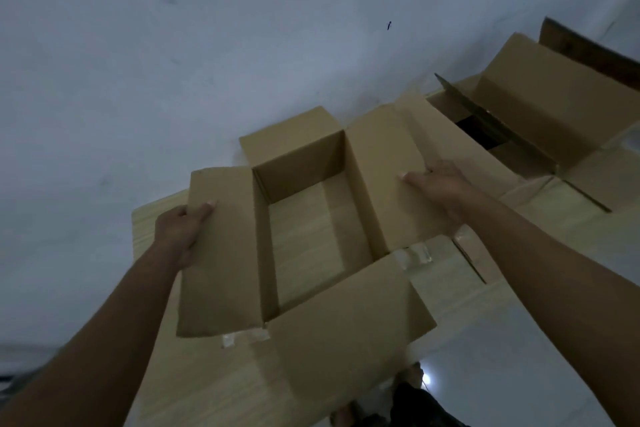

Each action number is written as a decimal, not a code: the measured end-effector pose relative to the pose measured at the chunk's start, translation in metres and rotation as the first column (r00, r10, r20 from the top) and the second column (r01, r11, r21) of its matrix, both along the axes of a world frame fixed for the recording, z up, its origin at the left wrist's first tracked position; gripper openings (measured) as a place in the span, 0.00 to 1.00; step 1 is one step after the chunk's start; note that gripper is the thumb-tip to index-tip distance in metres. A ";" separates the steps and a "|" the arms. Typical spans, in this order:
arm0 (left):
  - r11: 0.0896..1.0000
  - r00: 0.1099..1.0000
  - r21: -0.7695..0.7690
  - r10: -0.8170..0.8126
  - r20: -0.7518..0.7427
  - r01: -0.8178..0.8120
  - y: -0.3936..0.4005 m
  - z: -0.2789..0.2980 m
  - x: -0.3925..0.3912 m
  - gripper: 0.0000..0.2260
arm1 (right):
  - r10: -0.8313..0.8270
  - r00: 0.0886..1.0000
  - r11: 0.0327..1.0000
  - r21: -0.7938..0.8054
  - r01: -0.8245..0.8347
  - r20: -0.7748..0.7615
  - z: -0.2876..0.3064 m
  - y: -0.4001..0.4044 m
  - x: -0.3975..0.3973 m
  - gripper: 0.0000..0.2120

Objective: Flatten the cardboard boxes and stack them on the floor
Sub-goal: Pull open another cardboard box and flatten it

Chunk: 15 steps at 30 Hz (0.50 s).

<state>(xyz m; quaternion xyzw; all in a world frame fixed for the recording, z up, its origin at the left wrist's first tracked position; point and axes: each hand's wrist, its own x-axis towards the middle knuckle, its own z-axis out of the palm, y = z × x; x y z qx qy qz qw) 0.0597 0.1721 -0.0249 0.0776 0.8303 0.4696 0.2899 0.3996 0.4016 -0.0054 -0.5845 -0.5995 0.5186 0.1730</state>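
Observation:
An open brown cardboard box stands on a pale wooden table, all its top flaps spread out and no bottom showing, the table grain visible through it. My left hand grips the outer edge of the left flap, thumb on top. My right hand lies flat on the right flap, fingers straight and pressing down. Bits of clear tape cling to the flap corners.
A second open cardboard box sits at the right rear of the table, its flaps up. A white wall rises behind. Glossy white floor shows at the lower right, with my feet at the bottom edge.

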 end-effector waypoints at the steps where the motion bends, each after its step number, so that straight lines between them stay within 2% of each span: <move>1: 0.998 0.997 0.011 -0.062 0.037 0.061 0.000 0.008 0.000 0.13 | 0.016 0.997 0.998 -0.052 -0.021 -0.081 0.004 -0.003 -0.004 0.17; 3: 0.983 0.976 0.037 -0.185 0.119 0.182 -0.001 0.024 0.003 0.13 | 0.069 0.982 0.990 -0.105 -0.089 -0.175 0.011 -0.011 -0.015 0.16; 7: 0.920 0.891 0.123 -0.390 0.232 0.371 -0.004 0.054 0.030 0.15 | 0.127 0.979 0.990 -0.041 -0.135 -0.159 0.022 -0.029 -0.045 0.17; 10: 0.872 0.863 0.079 -0.489 0.127 0.483 -0.007 0.063 0.065 0.15 | 0.112 0.977 0.986 -0.102 -0.131 -0.179 0.022 -0.046 -0.071 0.21; 15: 0.810 0.813 0.076 -0.582 -0.018 0.582 -0.011 0.054 0.122 0.12 | 0.053 0.962 0.982 -0.161 -0.099 -0.269 0.022 -0.071 -0.103 0.20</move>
